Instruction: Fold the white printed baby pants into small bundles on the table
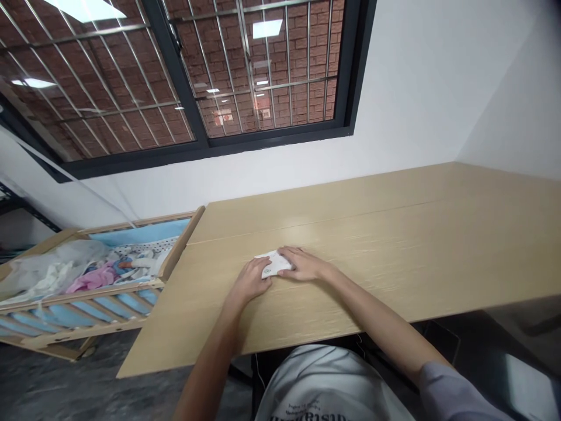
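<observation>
White flat piece (pixel 276 262), small and faintly marked, lies on the pale wood-coloured table (pixel 394 251) in front of me, between my two hands and nearer the table's left end than its right. My left hand (pixel 254 280) covers its left side, fingers close together and bent over the edge. My right hand (pixel 303 264) comes in from the other side, its fingers along the far edge and its thumb at the near one, with a narrow gap between them. I cannot tell whether either hand grips the piece or only rests on it, nor whether it is cloth or paper.

Just beyond the table's left end is a wooden crib (pixel 182 250) with a light blue lining (pixel 144 232); a heap of cloths, a pink cloth (pixel 94 276) among them, fills it. Past the table, a dark-framed window (pixel 280 138) looks onto metal bars and a brick wall (pixel 300 61).
</observation>
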`<state>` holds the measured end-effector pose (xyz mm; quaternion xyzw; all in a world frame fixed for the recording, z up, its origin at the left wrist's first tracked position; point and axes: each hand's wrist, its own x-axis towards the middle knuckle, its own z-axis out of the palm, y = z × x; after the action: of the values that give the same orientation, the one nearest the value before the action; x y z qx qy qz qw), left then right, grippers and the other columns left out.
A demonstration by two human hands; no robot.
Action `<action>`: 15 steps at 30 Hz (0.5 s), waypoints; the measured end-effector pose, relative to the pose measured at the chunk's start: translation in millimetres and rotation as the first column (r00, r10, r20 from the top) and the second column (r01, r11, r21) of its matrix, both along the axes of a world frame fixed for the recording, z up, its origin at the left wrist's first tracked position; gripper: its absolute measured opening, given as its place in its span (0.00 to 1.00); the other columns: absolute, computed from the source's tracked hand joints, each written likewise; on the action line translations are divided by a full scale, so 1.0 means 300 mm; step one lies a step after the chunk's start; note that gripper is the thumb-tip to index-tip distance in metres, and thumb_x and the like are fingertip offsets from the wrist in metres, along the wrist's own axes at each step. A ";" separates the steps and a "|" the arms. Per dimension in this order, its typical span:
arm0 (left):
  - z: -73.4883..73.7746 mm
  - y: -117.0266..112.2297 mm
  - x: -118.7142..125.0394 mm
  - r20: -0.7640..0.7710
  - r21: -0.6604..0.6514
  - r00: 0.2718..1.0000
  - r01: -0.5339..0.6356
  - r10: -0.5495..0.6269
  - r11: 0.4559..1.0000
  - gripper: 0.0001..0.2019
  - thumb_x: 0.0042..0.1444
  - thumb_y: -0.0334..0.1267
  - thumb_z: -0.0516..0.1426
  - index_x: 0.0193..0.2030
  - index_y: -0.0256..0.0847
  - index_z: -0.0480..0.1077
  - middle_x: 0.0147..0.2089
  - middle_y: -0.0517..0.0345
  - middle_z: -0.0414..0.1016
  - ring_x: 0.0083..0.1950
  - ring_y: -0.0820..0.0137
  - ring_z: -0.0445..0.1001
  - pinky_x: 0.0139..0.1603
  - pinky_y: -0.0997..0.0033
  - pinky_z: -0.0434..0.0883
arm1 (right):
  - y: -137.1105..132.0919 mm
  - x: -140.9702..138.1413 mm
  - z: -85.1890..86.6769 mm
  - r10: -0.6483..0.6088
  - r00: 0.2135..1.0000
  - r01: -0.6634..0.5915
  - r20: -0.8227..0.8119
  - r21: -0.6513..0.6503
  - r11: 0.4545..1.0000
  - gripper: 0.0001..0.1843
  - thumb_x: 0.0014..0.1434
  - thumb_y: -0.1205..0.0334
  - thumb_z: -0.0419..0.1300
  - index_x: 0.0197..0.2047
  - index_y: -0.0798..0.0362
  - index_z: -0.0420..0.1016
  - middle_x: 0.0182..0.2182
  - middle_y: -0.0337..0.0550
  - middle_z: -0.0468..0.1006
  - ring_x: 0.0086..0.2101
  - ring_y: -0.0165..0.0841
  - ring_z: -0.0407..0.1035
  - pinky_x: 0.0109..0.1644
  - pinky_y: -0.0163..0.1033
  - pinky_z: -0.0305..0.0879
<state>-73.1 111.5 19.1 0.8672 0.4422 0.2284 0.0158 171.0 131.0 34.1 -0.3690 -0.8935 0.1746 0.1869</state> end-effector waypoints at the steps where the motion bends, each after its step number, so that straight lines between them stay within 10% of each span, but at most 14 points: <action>1: -0.003 0.002 0.000 0.004 0.005 1.000 -0.010 0.010 1.000 0.24 0.52 0.29 0.59 0.57 0.38 0.71 0.61 0.46 0.75 0.62 0.58 0.72 0.66 0.56 0.68 | -0.001 -0.002 -0.008 0.000 1.000 -0.001 0.010 0.009 1.000 0.45 0.62 0.35 0.56 0.72 0.57 0.56 0.68 0.61 0.60 0.67 0.54 0.53 0.69 0.58 0.50; 10: 0.039 0.001 -0.040 0.075 0.072 0.990 -0.127 0.122 0.989 0.15 0.59 0.28 0.52 0.50 0.40 0.73 0.54 0.45 0.75 0.58 0.57 0.71 0.62 0.51 0.68 | -0.080 -0.122 -0.035 -0.155 0.988 0.150 0.013 0.183 0.972 0.23 0.62 0.63 0.56 0.60 0.58 0.69 0.51 0.58 0.75 0.52 0.46 0.66 0.60 0.50 0.58; 15: 0.108 -0.008 -0.051 0.161 0.053 0.977 -0.152 0.142 0.987 0.12 0.63 0.33 0.51 0.51 0.42 0.71 0.50 0.50 0.77 0.54 0.60 0.74 0.59 0.55 0.69 | -0.071 -0.123 0.010 -0.161 0.958 0.167 -0.237 0.009 0.986 0.10 0.58 0.68 0.57 0.43 0.55 0.74 0.42 0.49 0.76 0.43 0.38 0.69 0.49 0.41 0.64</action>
<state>-88.4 109.0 51.6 0.8115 0.4950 0.3106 0.0053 134.2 109.7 37.1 -0.4157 -0.8338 0.1883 0.3108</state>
